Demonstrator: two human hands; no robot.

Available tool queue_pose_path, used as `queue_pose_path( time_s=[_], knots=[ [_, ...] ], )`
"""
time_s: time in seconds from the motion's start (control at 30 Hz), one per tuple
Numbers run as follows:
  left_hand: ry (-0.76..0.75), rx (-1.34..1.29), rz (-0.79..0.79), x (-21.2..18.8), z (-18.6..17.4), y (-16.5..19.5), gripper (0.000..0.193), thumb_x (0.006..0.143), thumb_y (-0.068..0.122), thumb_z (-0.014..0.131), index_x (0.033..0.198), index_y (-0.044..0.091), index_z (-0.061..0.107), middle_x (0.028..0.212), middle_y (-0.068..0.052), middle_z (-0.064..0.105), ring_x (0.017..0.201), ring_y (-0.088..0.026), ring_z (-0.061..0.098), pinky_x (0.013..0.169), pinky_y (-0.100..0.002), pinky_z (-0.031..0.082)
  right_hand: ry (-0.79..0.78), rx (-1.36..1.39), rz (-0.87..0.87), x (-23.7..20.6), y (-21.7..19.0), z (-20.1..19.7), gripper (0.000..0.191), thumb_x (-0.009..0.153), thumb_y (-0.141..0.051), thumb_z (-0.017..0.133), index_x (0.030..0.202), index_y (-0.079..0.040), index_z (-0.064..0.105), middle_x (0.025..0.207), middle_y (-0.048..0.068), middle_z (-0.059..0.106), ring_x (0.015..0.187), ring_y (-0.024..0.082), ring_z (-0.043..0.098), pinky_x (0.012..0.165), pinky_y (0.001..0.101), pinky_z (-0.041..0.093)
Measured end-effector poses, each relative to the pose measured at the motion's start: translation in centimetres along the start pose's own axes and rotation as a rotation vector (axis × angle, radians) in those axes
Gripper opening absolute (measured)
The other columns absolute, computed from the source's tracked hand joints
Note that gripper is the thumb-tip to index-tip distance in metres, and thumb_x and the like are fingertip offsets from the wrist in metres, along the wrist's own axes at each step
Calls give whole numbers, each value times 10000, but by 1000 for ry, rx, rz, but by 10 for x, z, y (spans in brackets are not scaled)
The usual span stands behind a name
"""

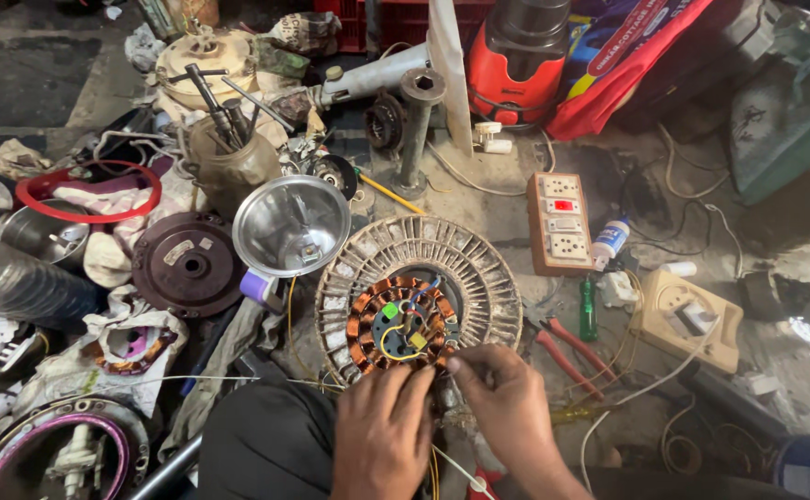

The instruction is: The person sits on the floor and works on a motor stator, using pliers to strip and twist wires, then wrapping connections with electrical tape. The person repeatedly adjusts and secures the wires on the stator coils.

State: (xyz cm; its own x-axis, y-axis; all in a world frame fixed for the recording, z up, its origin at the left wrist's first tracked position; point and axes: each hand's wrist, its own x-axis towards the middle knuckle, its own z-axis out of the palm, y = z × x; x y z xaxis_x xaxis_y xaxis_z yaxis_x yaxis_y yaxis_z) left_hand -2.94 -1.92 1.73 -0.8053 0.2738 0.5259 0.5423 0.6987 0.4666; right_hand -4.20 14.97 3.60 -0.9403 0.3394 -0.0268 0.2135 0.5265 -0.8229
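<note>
A round fan motor (475, 268) lies on the floor in front of me, with a slotted grey outer ring and copper windings (362, 324) around a dark hub. Yellow, blue and red wires (403, 326) cross the hub. My left hand (382, 435) rests at the motor's near edge with its fingertips pinched on thin wire ends. My right hand (507, 403) meets it from the right, thumb and forefinger pinched on the same wire ends beside the windings. A thin pale wire (456, 468) trails down between my wrists.
Red-handled pliers (562, 347) and a green screwdriver (588, 310) lie right of the motor. A switch-and-socket board (560, 222), a beige box (687, 319), a shiny metal bowl (291, 225), a dark round cover (188, 264), a tool jar (229, 162) and loose parts crowd the floor.
</note>
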Motion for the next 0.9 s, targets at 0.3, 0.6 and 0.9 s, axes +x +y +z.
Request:
queue_pose_path(
  time_s=[0.3, 0.6, 0.9],
  knots=[
    [-59, -31, 50, 32, 13, 5, 324, 841, 174, 727, 1155, 94, 719, 1086, -61, 660, 1034, -307, 585, 865, -489, 428, -161, 573, 456, 3, 33, -10, 245, 914, -189, 738, 1017, 33, 738, 617, 10, 519, 519, 112, 422, 472, 296, 338],
    [26, -90, 113, 37, 20, 9, 265, 849, 174, 738, 1103, 106, 706, 1077, -59, 658, 1021, -276, 601, 851, -473, 450, -63, 656, 482, -14, 63, -71, 371, 884, 0, 570, 1239, 40, 670, 989, 124, 672, 836, 204, 637, 734, 342, 546],
    [-86, -138, 119, 35, 21, 5, 271, 897, 155, 663, 1157, 88, 702, 1089, -70, 612, 1003, -292, 585, 835, -478, 440, -75, 741, 515, -17, 46, -60, 212, 872, -19, 712, 1063, 65, 676, 934, 137, 737, 858, 222, 709, 794, 377, 582]
  ],
)
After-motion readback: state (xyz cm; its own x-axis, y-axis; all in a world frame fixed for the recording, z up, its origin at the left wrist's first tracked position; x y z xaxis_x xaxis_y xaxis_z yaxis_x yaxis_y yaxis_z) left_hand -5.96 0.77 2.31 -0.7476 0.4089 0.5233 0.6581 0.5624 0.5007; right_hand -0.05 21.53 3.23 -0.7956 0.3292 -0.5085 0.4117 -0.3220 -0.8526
